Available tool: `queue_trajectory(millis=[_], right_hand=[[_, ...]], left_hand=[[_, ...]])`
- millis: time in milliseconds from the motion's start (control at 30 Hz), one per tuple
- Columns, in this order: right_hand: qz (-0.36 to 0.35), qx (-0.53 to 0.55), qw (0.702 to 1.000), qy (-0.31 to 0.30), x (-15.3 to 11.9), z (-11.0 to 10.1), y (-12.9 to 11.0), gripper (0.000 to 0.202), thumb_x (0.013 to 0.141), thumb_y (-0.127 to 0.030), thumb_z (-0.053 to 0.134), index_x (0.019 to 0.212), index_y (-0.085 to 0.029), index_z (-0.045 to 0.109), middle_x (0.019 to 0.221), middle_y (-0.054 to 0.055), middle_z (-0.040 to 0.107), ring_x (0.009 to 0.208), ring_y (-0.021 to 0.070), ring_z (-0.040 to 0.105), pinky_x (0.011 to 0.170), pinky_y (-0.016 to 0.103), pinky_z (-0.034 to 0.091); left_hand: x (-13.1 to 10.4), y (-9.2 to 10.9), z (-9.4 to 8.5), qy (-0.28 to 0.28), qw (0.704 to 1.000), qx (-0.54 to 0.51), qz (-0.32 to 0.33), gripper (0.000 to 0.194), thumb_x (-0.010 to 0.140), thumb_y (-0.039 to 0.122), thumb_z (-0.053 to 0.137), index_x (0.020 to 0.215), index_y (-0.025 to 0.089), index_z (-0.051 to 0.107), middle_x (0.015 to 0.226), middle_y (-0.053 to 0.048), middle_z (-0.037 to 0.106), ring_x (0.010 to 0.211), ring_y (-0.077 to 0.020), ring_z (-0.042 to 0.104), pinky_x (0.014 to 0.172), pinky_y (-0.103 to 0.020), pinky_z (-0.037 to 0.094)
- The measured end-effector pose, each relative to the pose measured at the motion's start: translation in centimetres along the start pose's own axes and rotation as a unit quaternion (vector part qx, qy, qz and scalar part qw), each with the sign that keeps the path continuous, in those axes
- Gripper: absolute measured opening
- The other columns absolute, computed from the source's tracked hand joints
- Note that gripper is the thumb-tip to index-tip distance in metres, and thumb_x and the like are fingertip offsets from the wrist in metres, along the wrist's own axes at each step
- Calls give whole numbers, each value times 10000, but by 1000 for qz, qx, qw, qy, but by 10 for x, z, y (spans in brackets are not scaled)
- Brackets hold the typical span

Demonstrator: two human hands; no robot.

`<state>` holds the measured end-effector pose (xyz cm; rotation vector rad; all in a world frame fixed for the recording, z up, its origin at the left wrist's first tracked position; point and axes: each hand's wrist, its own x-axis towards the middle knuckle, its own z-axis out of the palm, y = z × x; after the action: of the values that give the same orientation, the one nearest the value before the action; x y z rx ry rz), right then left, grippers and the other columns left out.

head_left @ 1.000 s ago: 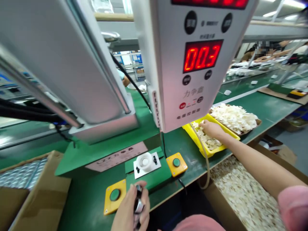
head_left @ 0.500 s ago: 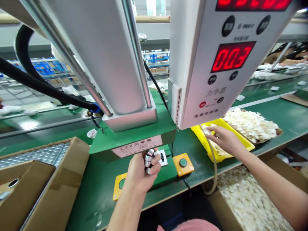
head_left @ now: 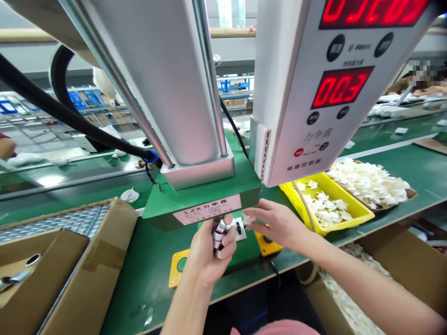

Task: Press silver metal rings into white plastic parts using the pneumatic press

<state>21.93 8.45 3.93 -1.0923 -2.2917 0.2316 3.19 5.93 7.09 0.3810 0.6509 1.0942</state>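
Observation:
My left hand (head_left: 205,258) is wrapped around shiny metal cylindrical parts (head_left: 219,236), below the front edge of a green bench press (head_left: 206,184). My right hand (head_left: 279,222) pinches a small white piece (head_left: 247,218) between thumb and fingers, just right of a metal fixture plate (head_left: 240,230) with a dark slot. Part of the fixture is hidden behind my left fingers. Under my right hand sits a yellow button box (head_left: 266,246), its green button partly covered. A second yellow button box (head_left: 177,272) is partly behind my left forearm.
A yellow tray (head_left: 361,216) holds white pieces, beside a heap of similar pieces (head_left: 370,181). The white control box (head_left: 296,130) overhangs the bench on the right. Cardboard boxes with metal tubes (head_left: 111,251) stand left. An open box of pale pieces (head_left: 349,293) is below the bench edge.
My right hand has moved left from the yellow tray to beside the fixture, with a white piece in its fingers. My left hand keeps its grip on the metal parts.

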Motion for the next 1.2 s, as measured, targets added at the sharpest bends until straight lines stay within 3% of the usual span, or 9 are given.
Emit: queue_trajectory(millis=[200,433,533,667,800,933,1000,1100,1200], right_hand=[[-61,-40,996,-46,41,32,-25,223,906,-302,485,1054,-220,631,1005,54,647,946,202,575,828,316,458],[-61,-37,996,-50,46,35,-31,213,888,-319,523,1020,-204,644,969,64,654,835,192,584,772,305,456],[-61,-55,995,-57,42,35,-30,217,889,-374,525,970,-213,647,983,53,651,883,191,586,773,290,439],[-51,-93,993,-59,37,42,-29,245,900,-417,498,988,-235,635,936,35,649,876,188,591,732,282,439],[-30,-92,994,-47,21,54,-28,344,889,-474,486,1154,-272,568,1117,60,594,907,211,590,733,316,478],[49,-11,999,15,-12,56,-21,461,900,-424,487,1327,-269,411,1297,87,486,1013,205,569,816,324,491],[96,27,993,58,-28,52,-14,435,920,-370,462,1333,-255,392,1255,80,524,991,181,574,830,311,485],[134,16,987,82,-47,45,-6,384,934,-311,442,1312,-255,406,1027,41,637,881,167,594,793,311,479],[153,-65,985,52,-57,39,-4,323,935,-295,444,1252,-241,474,924,33,661,842,190,597,758,328,465]], left_hand=[[-31,-3,-26,67,997,-11,26,311,874,317,513,1138,155,545,709,18,469,436,-42,334,267,-107,260],[-72,2,-87,178,972,-145,46,98,851,159,522,939,159,565,770,8,478,427,-14,360,276,-91,270],[-82,-5,-98,187,978,-87,39,70,825,262,582,858,202,571,613,67,392,349,-15,255,253,-106,213],[-85,-12,-97,239,961,103,92,246,789,437,602,881,210,578,542,76,376,348,-33,239,274,-127,210],[-82,-12,-100,313,876,336,148,389,777,565,537,980,235,572,542,68,416,349,-61,280,304,-169,216],[-76,-5,-110,377,717,566,151,328,782,531,534,935,258,631,623,1,556,549,-174,521,492,-244,368],[-74,-2,-114,390,662,627,131,318,784,518,527,942,271,651,799,-53,655,734,-251,586,623,-299,401],[-69,3,-121,358,632,683,74,408,781,555,500,1048,283,645,1000,-104,681,886,-327,605,689,-352,414],[-63,5,-135,301,611,731,42,436,799,513,463,1124,276,631,1030,-121,691,882,-338,636,661,-360,445]])
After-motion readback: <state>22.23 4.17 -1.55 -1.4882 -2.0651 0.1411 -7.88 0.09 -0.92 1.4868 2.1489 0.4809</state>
